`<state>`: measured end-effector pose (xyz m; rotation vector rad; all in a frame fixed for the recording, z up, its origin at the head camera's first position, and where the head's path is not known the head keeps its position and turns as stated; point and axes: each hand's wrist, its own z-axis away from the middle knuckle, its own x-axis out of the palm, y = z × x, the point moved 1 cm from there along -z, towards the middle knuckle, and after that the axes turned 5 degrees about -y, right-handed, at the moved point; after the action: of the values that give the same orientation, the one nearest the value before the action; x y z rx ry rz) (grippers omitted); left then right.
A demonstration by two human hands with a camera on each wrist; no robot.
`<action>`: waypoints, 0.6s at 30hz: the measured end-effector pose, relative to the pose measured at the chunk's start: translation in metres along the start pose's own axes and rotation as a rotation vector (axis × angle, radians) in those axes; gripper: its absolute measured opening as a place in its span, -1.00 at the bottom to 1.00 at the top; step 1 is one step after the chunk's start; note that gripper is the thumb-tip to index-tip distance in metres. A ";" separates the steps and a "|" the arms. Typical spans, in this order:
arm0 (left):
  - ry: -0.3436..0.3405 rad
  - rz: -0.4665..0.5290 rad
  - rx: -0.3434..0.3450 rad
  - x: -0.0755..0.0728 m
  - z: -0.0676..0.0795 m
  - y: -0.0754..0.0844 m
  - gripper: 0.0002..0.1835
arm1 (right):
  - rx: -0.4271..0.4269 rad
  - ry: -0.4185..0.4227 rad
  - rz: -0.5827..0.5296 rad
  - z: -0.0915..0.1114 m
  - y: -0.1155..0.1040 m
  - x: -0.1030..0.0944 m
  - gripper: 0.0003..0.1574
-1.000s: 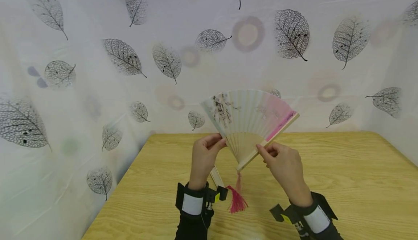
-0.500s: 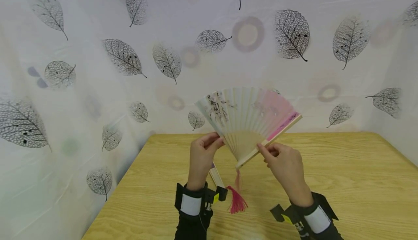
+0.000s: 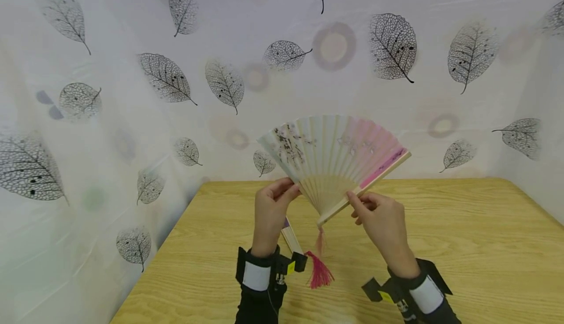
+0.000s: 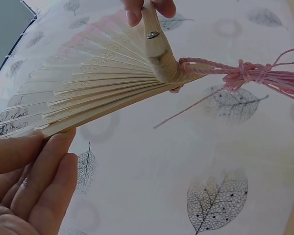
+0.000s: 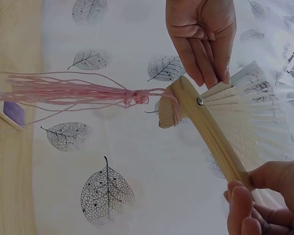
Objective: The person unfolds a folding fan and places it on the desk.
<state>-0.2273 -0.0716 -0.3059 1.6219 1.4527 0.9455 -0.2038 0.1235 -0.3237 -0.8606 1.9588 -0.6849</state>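
Note:
A folding fan (image 3: 330, 162), pale green turning pink with a dark blossom print, is spread in the air above the table. My left hand (image 3: 274, 214) pinches its left edge rib between thumb and fingers. On the other side, my right hand (image 3: 385, 223) pinches the thick wooden guard stick. From the fan's pivot hangs a pink tassel (image 4: 264, 78), and a metal rivet (image 5: 200, 101) shows there in the right wrist view. Behind my left wrist lies a second, folded fan (image 3: 291, 236), partly hidden, with a darker pink tassel (image 3: 320, 271).
The light wood-grain table (image 3: 476, 245) reaches back to a pale curtain (image 3: 282, 94) printed with skeleton leaves. This sheet also closes off the left and right sides.
The fan has spread wider, its left edge moving left and its top rising a little. My left hand has shifted slightly left; the right has stayed almost in place.

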 end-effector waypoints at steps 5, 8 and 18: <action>0.006 0.054 -0.006 0.001 0.000 -0.002 -0.69 | 0.011 0.084 -0.079 0.001 0.000 0.001 -0.53; 0.013 0.101 -0.015 0.002 -0.001 -0.004 -0.67 | -0.005 0.144 -0.115 0.002 0.000 0.000 -0.57; 0.042 0.158 -0.044 0.002 -0.002 -0.004 -0.67 | -0.042 0.173 -0.131 0.002 -0.001 0.000 -0.60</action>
<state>-0.2312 -0.0693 -0.3087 1.7137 1.3371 1.0989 -0.2018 0.1231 -0.3239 -0.9902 2.0900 -0.8202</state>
